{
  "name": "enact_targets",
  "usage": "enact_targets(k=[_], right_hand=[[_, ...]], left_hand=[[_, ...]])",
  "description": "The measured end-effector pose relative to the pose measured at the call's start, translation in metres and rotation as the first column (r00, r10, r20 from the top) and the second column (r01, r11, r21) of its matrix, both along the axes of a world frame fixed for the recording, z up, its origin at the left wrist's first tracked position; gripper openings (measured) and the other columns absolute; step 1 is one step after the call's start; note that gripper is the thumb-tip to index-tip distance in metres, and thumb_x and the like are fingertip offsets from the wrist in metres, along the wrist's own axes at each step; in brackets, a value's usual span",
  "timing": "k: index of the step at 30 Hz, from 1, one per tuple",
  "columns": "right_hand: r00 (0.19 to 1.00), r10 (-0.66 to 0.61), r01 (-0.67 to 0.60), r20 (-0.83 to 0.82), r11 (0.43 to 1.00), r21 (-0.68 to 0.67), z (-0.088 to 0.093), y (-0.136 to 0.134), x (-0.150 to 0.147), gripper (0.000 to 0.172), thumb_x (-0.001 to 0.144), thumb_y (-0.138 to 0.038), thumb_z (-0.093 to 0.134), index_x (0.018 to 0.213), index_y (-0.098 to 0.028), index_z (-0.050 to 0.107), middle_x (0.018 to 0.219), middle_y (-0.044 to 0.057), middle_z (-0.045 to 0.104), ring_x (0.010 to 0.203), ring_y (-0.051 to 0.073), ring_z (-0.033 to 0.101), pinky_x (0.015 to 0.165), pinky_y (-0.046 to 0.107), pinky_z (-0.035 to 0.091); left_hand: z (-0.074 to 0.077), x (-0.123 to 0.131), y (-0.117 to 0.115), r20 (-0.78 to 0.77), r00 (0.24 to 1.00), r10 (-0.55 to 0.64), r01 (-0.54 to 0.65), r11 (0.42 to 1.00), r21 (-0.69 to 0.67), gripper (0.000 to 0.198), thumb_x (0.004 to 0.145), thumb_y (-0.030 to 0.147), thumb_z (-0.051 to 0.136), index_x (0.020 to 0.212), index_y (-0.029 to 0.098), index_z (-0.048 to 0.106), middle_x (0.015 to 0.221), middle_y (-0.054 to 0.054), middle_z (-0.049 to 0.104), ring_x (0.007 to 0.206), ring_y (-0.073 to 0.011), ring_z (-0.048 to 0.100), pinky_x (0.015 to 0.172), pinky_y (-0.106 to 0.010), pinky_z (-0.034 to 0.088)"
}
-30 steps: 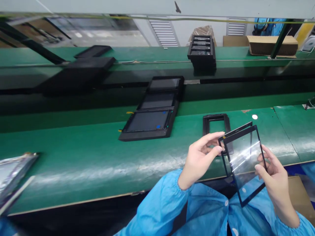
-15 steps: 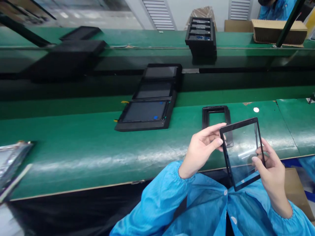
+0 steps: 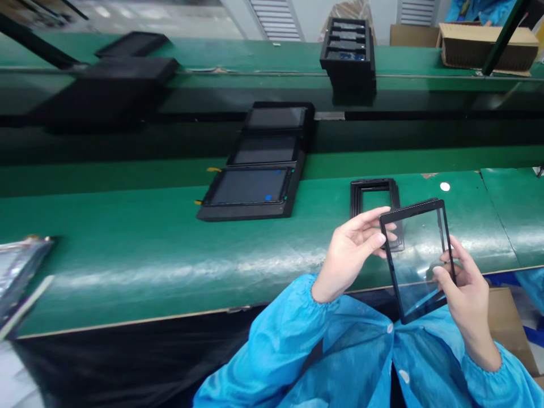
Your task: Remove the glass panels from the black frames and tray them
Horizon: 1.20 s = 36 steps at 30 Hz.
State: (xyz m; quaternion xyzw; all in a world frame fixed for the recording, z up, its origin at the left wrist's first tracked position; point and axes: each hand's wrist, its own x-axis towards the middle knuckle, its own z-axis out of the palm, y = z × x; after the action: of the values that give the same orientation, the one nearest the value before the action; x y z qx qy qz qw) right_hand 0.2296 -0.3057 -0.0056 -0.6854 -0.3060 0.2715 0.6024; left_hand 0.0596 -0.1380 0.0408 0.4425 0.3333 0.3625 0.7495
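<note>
Both my hands hold a clear glass panel with a black border [image 3: 419, 258] upright over the near edge of the green table [image 3: 170, 249]. My left hand [image 3: 355, 246] pinches its upper left corner between thumb and fingers. My right hand [image 3: 461, 283] grips the panel's right edge, thumb on the front. A second black edge shows just behind the panel's top, so it may be two panels held together. Just behind the panel, a flat black frame [image 3: 374, 195] lies on the table.
A row of three black trays with dark screens [image 3: 259, 164] lies left of centre. A stack of black trays [image 3: 348, 51] and a cardboard box [image 3: 484, 42] sit on the far belt. Shiny foil bags [image 3: 21, 272] lie at the left edge.
The two offset panel edges seen a second ago have closed almost into one. The panel has been raised slightly and turned more upright; both hands kept their grip.
</note>
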Motion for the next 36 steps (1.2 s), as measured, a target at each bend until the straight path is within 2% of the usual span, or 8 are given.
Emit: enact_targets(k=[4, 8, 14, 23, 27, 30, 32, 36], right_hand=[[0.956, -0.02, 0.03, 0.293, 0.999, -0.029, 0.0, 0.002, 0.003, 0.055, 0.096, -0.033, 0.075, 0.15, -0.03, 0.065, 0.119, 0.009, 0.067, 0.1, 0.023, 0.07, 0.088, 0.042, 0.064], [0.891, -0.122, 0.088, 0.438, 0.991, 0.096, 0.019, 0.015, 0.021, 0.052, 0.1, -0.033, 0.069, 0.151, -0.031, 0.063, 0.157, 0.013, 0.055, 0.148, 0.035, 0.053, 0.121, 0.061, 0.045], [0.997, 0.073, -0.076, 0.035, 0.991, 0.107, 0.053, 0.036, 0.043, 0.03, 0.098, -0.034, 0.073, 0.126, -0.025, 0.077, 0.094, 0.005, 0.085, 0.07, 0.021, 0.081, 0.07, 0.035, 0.067], [1.0, -0.002, 0.003, -0.008, 0.989, 0.148, 0.061, 0.041, 0.029, 0.019, 0.091, -0.038, 0.079, 0.097, -0.02, 0.08, 0.072, 0.005, 0.083, 0.052, 0.021, 0.077, 0.053, 0.031, 0.065], [0.998, 0.014, -0.021, 0.057, 0.992, 0.122, 0.06, 0.043, 0.018, 0.014, 0.091, -0.033, 0.078, 0.097, -0.021, 0.084, 0.073, 0.004, 0.083, 0.054, 0.021, 0.078, 0.056, 0.031, 0.066], [0.982, 0.16, -0.166, 0.098, 0.984, 0.057, 0.054, 0.047, 0.011, 0.014, 0.089, -0.032, 0.079, 0.097, -0.023, 0.086, 0.078, 0.004, 0.085, 0.061, 0.021, 0.081, 0.064, 0.031, 0.068], [0.96, 0.28, -0.28, -0.011, 0.96, 0.014, 0.05, 0.046, 0.016, 0.023, 0.09, -0.04, 0.08, 0.104, -0.023, 0.086, 0.08, 0.005, 0.085, 0.067, 0.023, 0.082, 0.068, 0.032, 0.068], [0.895, 0.358, -0.399, -0.264, 0.909, -0.119, 0.044, 0.03, 0.05, 0.051, 0.096, -0.064, 0.07, 0.111, -0.018, 0.085, 0.09, 0.012, 0.086, 0.076, 0.026, 0.085, 0.074, 0.037, 0.069]], left_hand=[[0.001, 0.0, -0.001, -0.036, 0.999, 0.014, -0.013, 1.0, 0.025, 0.049, 0.08, 0.03, 0.09, 0.126, 0.017, 0.08, 0.105, -0.012, 0.086, 0.085, -0.0241, 0.084, 0.056, -0.02, 0.062], [0.008, 0.001, -0.005, -0.119, 0.993, -0.01, 0.023, 0.994, 0.105, 0.044, 0.08, 0.025, 0.087, 0.122, 0.013, 0.082, 0.087, -0.011, 0.086, 0.08, -0.0253, 0.084, 0.059, -0.022, 0.063], [0.013, -0.004, -0.008, -0.203, 0.978, -0.045, 0.079, 0.984, 0.162, 0.043, 0.08, 0.025, 0.086, 0.12, 0.012, 0.084, 0.081, -0.011, 0.085, 0.076, -0.0267, 0.084, 0.06, -0.025, 0.066], [0.004, -0.014, -0.007, -0.276, 0.956, -0.096, 0.169, 0.951, 0.257, 0.04, 0.09, 0.037, 0.081, 0.124, 0.015, 0.083, 0.088, -0.013, 0.086, 0.072, -0.0268, 0.083, 0.061, -0.03, 0.069], [0.013, -0.008, -0.007, -0.396, 0.917, -0.052, 0.298, 0.749, 0.592, 0.038, 0.093, 0.03, 0.076, 0.13, 0.025, 0.081, 0.138, -0.013, 0.076, 0.117, -0.0332, 0.079, 0.096, -0.041, 0.067], [0.021, 0.002, -0.007, -0.474, 0.877, -0.079, 0.427, 0.579, 0.694, 0.048, 0.093, 0.028, 0.076, 0.141, 0.03, 0.075, 0.144, -0.009, 0.074, 0.129, -0.0327, 0.073, 0.112, -0.044, 0.059], [0.022, 0.006, -0.006, -0.498, 0.849, -0.179, 0.495, 0.6, 0.629, 0.045, 0.096, 0.026, 0.072, 0.142, 0.031, 0.073, 0.126, -0.006, 0.083, 0.108, -0.0276, 0.082, 0.1, -0.039, 0.064], [0.018, -0.002, -0.002, -0.415, 0.89, -0.188, 0.353, 0.86, 0.368, 0.026, 0.098, 0.029, 0.07, 0.122, 0.023, 0.075, 0.091, -0.004, 0.086, 0.07, -0.0201, 0.081, 0.066, -0.027, 0.066]])
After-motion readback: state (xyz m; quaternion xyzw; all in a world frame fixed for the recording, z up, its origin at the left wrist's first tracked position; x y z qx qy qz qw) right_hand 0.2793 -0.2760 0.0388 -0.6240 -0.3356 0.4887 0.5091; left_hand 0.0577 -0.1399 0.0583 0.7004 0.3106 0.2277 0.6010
